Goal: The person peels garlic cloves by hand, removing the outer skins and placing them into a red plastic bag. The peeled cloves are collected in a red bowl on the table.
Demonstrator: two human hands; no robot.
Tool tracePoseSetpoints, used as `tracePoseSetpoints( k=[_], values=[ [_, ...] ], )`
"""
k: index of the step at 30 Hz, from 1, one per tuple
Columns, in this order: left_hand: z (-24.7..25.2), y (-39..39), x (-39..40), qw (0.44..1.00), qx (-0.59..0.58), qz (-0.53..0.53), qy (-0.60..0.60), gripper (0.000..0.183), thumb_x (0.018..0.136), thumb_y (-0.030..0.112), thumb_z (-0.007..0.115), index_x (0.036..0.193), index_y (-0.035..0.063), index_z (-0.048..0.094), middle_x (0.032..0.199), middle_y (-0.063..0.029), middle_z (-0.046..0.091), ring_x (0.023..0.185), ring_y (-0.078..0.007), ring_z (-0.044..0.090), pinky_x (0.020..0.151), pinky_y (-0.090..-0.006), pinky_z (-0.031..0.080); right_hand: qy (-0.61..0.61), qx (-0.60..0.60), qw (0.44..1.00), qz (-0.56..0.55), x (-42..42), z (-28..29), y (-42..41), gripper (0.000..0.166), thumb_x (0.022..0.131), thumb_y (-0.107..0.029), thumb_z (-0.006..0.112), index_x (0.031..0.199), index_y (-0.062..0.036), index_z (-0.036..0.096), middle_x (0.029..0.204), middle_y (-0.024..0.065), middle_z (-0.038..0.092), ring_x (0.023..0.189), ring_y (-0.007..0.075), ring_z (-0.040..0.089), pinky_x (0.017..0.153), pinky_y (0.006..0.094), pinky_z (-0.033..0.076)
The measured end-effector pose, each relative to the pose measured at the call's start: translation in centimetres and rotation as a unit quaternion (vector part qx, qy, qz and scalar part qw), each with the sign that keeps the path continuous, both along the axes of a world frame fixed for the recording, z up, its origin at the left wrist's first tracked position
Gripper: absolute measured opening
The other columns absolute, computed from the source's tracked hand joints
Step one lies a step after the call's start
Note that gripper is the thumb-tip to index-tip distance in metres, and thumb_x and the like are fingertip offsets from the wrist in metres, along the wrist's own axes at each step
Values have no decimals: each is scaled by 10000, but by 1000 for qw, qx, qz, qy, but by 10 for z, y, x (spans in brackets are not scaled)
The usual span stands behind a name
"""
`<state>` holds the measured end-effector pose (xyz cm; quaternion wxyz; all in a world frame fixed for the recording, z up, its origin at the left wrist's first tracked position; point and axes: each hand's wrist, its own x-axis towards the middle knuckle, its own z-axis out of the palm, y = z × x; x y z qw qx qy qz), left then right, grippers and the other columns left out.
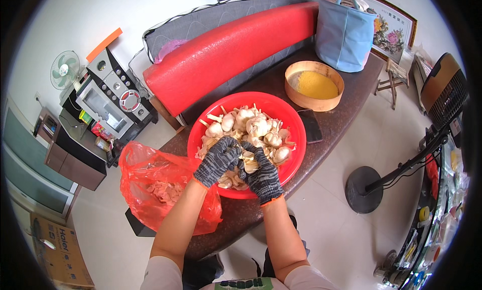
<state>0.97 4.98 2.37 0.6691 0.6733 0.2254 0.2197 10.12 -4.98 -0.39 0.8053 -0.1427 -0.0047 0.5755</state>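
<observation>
A garlic bulb [250,163] with papery skin is held over a wide red plastic basin [297,139]. My right hand [262,173], in a dark grey knitted glove with an orange cuff, grips it from the right. My left hand [219,159], gloved alike, has its fingers curled and pinched at the bulb's upper left side; its fingertips are partly hidden. Beneath and beyond both hands, many garlic bulbs [258,126] fill the basin, some with short stalks. Loose skins or cloves [231,181] lie at its near side.
A red plastic bag [139,173] with pale scraps stands left of the basin on the dark tabletop [241,214]. A phone [310,126], a round wooden sieve [314,105] with yellow grains and a blue bag [340,38] stand right. Behind is a red padded bolster [233,53]; a pedestal fan [404,166] stands rightward.
</observation>
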Motion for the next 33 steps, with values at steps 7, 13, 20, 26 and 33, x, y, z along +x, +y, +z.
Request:
tracePoseSetpoints(
  k=[7,13,20,26,33],
  values=[
    [-7,-6,1,989,-120,60,-53,161,792,177,577,915,81,535,737,28,530,617,-46,492,491,-165,379,-96,-6,995,-37,2,-15,0,179,793,-166,565,916,-38,579,883,51,587,796,139,564,696,228,461],
    [-8,-13,-1,989,112,63,-73,96,811,27,480,908,25,479,801,-11,497,776,-99,480,737,-235,410,-616,-125,756,-183,1,12,-15,170,766,-137,588,884,-16,571,792,86,593,743,200,571,666,300,449],
    [-6,-24,-4,942,329,44,-46,144,782,-30,464,921,0,443,857,-75,476,789,-150,478,726,-265,413,-735,-152,622,-223,2,8,-21,141,716,-107,581,839,-39,579,766,153,561,734,325,549,665,378,438],
    [-24,-33,2,937,313,148,-57,158,776,48,523,921,28,464,869,-68,489,810,-185,484,746,-290,400,-662,-160,662,-313,-14,6,-16,87,700,-26,592,782,-13,563,725,134,557,662,274,551,613,338,432],
    [-14,-18,4,903,-365,112,-200,31,835,111,508,856,88,505,806,-9,537,641,-63,512,495,-158,434,-351,-136,918,-123,-2,-3,-14,98,823,-94,532,866,-13,568,802,10,566,747,108,524,694,235,421]
  ],
)
